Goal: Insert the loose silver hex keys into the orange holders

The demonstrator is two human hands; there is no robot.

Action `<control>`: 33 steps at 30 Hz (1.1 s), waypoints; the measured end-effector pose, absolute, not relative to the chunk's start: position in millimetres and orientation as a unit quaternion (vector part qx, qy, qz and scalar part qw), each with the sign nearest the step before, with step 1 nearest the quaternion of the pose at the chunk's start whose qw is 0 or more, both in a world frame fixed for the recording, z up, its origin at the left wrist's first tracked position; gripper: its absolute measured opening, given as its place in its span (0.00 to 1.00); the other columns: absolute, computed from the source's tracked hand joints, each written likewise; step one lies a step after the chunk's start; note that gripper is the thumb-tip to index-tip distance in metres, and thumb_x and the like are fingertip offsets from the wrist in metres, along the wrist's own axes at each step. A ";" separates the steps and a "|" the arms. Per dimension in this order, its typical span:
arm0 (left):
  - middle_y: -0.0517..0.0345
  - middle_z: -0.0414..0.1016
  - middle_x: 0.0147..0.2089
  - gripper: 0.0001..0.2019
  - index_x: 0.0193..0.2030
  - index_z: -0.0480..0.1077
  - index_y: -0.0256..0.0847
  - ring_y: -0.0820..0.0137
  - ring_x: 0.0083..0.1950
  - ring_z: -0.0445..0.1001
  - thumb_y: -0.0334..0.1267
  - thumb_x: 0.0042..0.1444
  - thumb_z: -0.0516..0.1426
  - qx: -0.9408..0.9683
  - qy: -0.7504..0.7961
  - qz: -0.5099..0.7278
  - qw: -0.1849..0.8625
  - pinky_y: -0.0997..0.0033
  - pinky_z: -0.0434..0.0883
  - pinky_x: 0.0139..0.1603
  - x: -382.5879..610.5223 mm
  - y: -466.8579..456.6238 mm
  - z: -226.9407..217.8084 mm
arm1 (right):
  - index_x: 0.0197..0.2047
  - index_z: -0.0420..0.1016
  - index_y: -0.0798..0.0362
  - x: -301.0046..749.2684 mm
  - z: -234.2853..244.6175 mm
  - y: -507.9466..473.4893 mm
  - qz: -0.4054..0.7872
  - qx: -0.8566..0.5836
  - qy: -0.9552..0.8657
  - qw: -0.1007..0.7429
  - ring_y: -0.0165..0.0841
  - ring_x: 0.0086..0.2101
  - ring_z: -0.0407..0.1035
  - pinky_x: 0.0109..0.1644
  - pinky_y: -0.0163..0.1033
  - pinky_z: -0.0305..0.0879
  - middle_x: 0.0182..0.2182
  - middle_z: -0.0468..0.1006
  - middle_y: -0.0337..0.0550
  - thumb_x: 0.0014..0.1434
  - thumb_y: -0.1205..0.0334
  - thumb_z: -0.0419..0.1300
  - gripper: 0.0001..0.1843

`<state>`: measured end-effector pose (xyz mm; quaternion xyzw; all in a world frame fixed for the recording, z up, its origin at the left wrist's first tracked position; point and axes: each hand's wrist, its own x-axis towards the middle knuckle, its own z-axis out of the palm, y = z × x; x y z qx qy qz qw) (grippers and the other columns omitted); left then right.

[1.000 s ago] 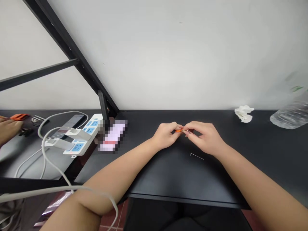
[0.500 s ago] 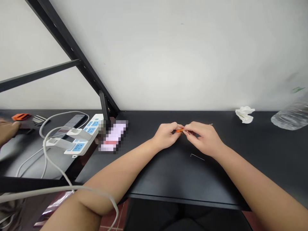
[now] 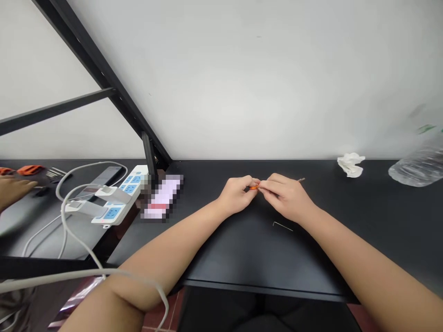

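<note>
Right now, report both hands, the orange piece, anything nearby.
Left hand pinching orange piece. Right hand at its end, grip unclear. Bent rod on table, clear of hands.

A small, bright orange piece is pinched between the thumb and fingers of the left hand (image 3: 238, 194); the piece (image 3: 254, 187) lies roughly level, and the fingers cover most of its outline. Fingertips of the right hand (image 3: 286, 195) meet its right end; whether they grip it is hidden. Nearer the viewer, a thin L-shaped rod (image 3: 283, 226) lies flat on the black tabletop (image 3: 224, 251), its short bent arm at the left end, its long arm slanting right.
</note>
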<state>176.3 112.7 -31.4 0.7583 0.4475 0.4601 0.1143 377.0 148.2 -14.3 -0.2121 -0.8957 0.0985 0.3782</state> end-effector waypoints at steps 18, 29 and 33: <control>0.63 0.78 0.31 0.05 0.33 0.71 0.42 0.74 0.31 0.75 0.33 0.61 0.58 0.746 0.520 0.409 0.073 0.74 0.70 0.34 171.2 119.5 -36.3 | 0.71 0.59 0.62 363.5 -19.3 139.5 -0.076 -0.329 -0.919 0.204 0.54 0.65 0.57 0.63 0.59 0.61 0.71 0.56 0.62 0.62 0.58 0.58 0.36; 0.60 0.84 0.42 0.04 0.42 0.76 0.43 0.71 0.40 0.81 0.32 0.61 0.60 0.712 0.526 0.444 0.139 0.71 0.76 0.43 164.3 123.7 -35.8 | 0.27 0.70 0.52 415.2 2.5 118.8 0.118 -0.269 -0.956 -0.007 0.27 0.21 0.61 0.24 0.36 0.48 0.27 0.71 0.40 0.51 0.73 0.62 0.07; 0.59 0.84 0.45 0.06 0.42 0.76 0.43 0.69 0.44 0.82 0.29 0.60 0.60 0.705 0.517 0.462 0.149 0.69 0.78 0.48 163.7 125.0 -36.7 | 0.26 0.67 0.53 398.4 -8.1 115.5 0.114 -0.243 -0.963 -0.006 0.27 0.22 0.60 0.26 0.36 0.49 0.27 0.71 0.40 0.51 0.77 0.58 0.09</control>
